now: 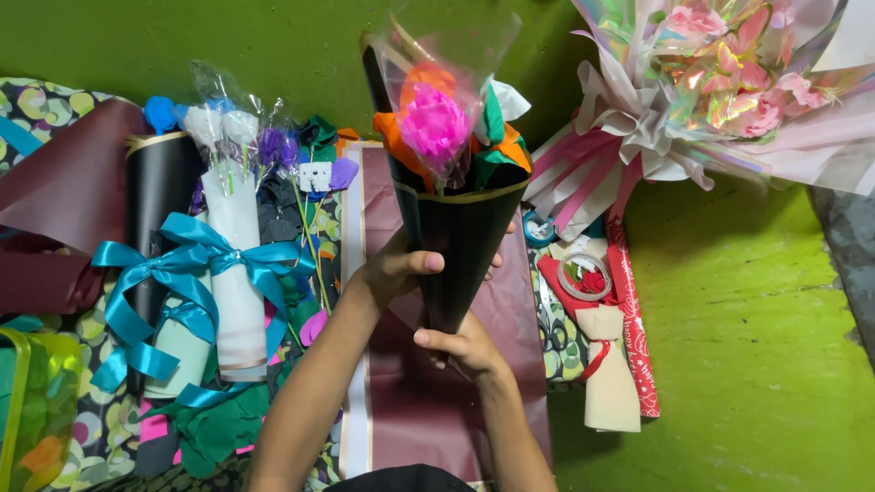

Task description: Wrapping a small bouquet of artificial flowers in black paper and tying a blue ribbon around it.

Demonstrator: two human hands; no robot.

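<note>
Two hands show in the middle of the picture, low down. The right hand (467, 349) is nearest. Its fingers are curled tight around the pointy bottom tip of one black paper cone (460, 251). The left hand (394, 269) is a little higher. Its thumb lies across the front of the cone and its other fingers wrap round the back, so both hands have hold of it. The cone stands upright in the middle of the picture, above one dark red paper sheet (428, 401) that lies flat under the hands.

Inside the cone is one bright pink paper flower (434, 123) with clear plastic over it. Orange, green and white paper bits sit around the flower.

On the left lie two wrapped bunches side by side. One is a white roll (235, 273) tied with a shiny teal bow (196, 264), with small white and purple flowers in clear plastic at its top. Just left of it is one black roll (157, 182). Further left is a folded dark red sheet (64, 200).

To the right of the cone lies one ring of clear tape (583, 276) on red paper, and one cream paper piece (609, 383) below it.

At the upper right, farthest away, is one big bouquet (729, 82) of pink flowers in shiny rainbow wrap. The green floor (747, 364) is at the lower right.
</note>
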